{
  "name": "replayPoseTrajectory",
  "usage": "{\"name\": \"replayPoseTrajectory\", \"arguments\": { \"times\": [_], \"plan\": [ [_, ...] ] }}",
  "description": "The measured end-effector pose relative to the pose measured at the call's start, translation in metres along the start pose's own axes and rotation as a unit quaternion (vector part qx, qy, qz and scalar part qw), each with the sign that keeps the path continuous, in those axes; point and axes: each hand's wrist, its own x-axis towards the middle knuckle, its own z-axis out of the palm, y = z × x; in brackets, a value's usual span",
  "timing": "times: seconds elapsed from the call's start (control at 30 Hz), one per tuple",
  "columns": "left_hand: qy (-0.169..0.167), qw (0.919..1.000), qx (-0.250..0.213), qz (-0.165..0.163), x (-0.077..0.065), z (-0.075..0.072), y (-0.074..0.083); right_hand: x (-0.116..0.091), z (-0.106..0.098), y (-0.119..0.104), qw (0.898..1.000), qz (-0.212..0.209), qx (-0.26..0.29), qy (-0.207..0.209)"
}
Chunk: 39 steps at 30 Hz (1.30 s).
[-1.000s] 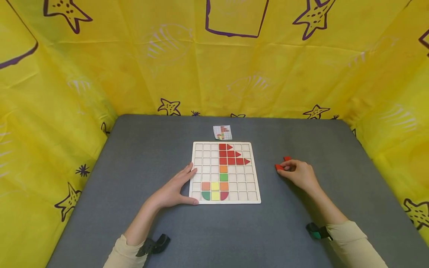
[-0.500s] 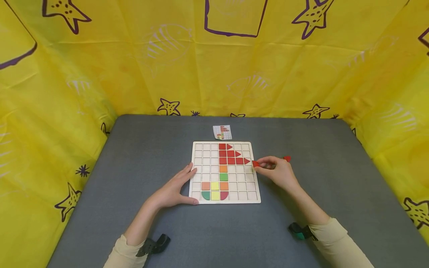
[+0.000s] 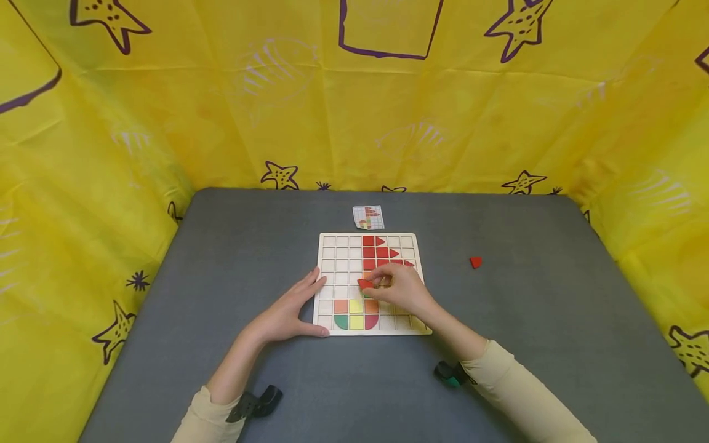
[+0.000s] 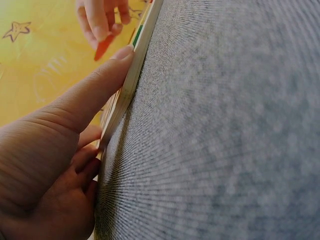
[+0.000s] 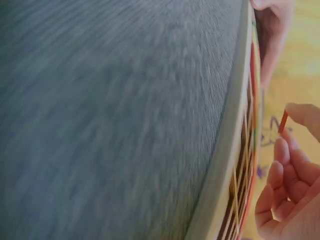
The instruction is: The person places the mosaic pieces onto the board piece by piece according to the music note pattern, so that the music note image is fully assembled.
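A white square grid board [image 3: 332, 289] lies on the grey table, with red tiles [image 3: 368, 253] in rows at its far side and a group of coloured tiles [image 3: 356, 306] near its front. My left hand [image 3: 288, 312] rests at the board's left side, fingers and thumb spread along the edge and front corner. Between thumb and fingertips, my right hand [image 3: 400, 288] pinches a small red wedge-shaped tile [image 3: 364, 283] over the middle of the board. That hand hides part of the column of tiles. In the right wrist view, the pinched tile [image 5: 283, 121] appears edge-on above the board.
Another red tile [image 3: 476, 263] lies alone on the table to the right. Behind the board is a small printed pattern card [image 3: 368, 218]. Yellow cloth [image 3: 354, 111] with sea-creature drawings walls in the table's back and sides.
My right hand has carried the red tile leftward from the table's right side to over the board, leaving one red tile behind. My left hand has stayed at the board's edge.
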Motion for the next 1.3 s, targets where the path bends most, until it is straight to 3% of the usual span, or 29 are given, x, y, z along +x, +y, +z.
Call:
{"name": "replayPoseTrajectory", "arguments": {
  "times": [0.23, 0.37, 0.67, 0.9, 1.1, 1.3],
  "plan": [
    [-0.003, 1.0, -0.006, -0.003, 0.0, 0.0, 0.0, 0.007, 0.015, -0.007, 0.995, -0.013, -0.093, -0.019],
    [-0.004, 1.0, -0.007, -0.002, -0.001, -0.001, 0.0, 0.008, 0.017, -0.01, 0.992, -0.024, -0.119, -0.023],
    [-0.003, 1.0, -0.007, 0.002, 0.0, -0.001, 0.0, 0.008, 0.018, -0.012, 0.99, -0.041, -0.134, -0.024],
    [0.001, 1.0, -0.004, 0.006, 0.0, 0.001, -0.001, 0.005, 0.015, -0.006, 0.995, -0.029, -0.093, -0.029],
    [-0.001, 1.0, -0.006, -0.001, 0.0, 0.001, 0.0, -0.005, -0.001, 0.009, 0.999, -0.012, -0.036, 0.001],
    [-0.001, 1.0, -0.006, -0.003, -0.001, 0.0, 0.0, -0.014, -0.042, 0.042, 0.996, -0.022, -0.06, 0.054]
  ]
}}
